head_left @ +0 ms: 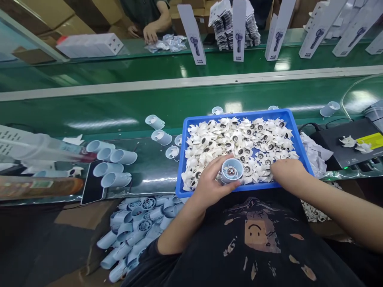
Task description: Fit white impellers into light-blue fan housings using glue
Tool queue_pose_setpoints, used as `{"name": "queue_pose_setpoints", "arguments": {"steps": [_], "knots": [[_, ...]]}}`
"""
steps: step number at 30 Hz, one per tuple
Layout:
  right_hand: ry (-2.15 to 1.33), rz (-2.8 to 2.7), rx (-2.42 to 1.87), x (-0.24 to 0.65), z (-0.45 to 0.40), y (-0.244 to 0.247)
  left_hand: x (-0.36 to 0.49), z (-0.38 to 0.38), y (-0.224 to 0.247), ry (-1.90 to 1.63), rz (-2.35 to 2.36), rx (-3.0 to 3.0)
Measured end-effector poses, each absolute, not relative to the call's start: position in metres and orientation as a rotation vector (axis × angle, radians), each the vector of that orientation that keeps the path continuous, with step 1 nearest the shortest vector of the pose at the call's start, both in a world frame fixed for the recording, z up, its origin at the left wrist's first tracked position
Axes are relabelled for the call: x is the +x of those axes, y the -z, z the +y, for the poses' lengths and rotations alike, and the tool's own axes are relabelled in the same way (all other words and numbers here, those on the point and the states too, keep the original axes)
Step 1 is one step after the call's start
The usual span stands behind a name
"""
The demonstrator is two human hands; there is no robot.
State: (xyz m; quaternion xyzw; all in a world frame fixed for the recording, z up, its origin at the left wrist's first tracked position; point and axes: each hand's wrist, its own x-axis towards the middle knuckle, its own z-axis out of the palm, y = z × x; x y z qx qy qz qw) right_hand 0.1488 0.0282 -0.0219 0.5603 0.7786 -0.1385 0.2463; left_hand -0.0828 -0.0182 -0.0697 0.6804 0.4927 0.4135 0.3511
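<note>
My left hand grips a light blue round fan housing, its open end facing up with a small motor in the middle. It hovers over the near edge of a blue tray heaped with white fan blades. My right hand rests on the blades at the tray's near right corner, fingers curled down among them; whether it holds one is hidden.
Several light blue housings lie on the bench left of the tray, and a heap more lies below. A phone lies left. A black device with two blades stands right. Beyond the green conveyor, boxes and another person's hand.
</note>
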Motion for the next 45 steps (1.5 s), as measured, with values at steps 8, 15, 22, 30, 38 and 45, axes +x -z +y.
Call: {"name": "queue_pose_setpoints", "arguments": {"steps": [8, 15, 22, 30, 38, 45], "knots": [[1.437, 2.532, 1.591, 0.171, 0.016, 0.018, -0.072, -0.026, 0.060, -0.874, 1.112, 1.986], [0.998, 3.081, 1.510, 0.146, -0.010, 0.021, -0.054, -0.020, 0.062, -0.913, 1.109, 2.398], [0.665, 3.225, 1.446, 0.125, -0.001, 0.023, -0.053, -0.028, 0.064, -1.177, 1.350, 2.426], [0.800, 3.156, 1.413, 0.118, 0.004, 0.024, -0.057, -0.032, 0.064, -1.194, 1.385, 2.408], [0.920, 3.264, 1.394, 0.120, 0.007, 0.025, -0.053, -0.031, 0.060, -1.184, 1.360, 2.436], [1.042, 3.354, 1.326, 0.128, 0.005, 0.025, -0.052, -0.033, 0.054, -1.139, 1.296, 2.407]]}}
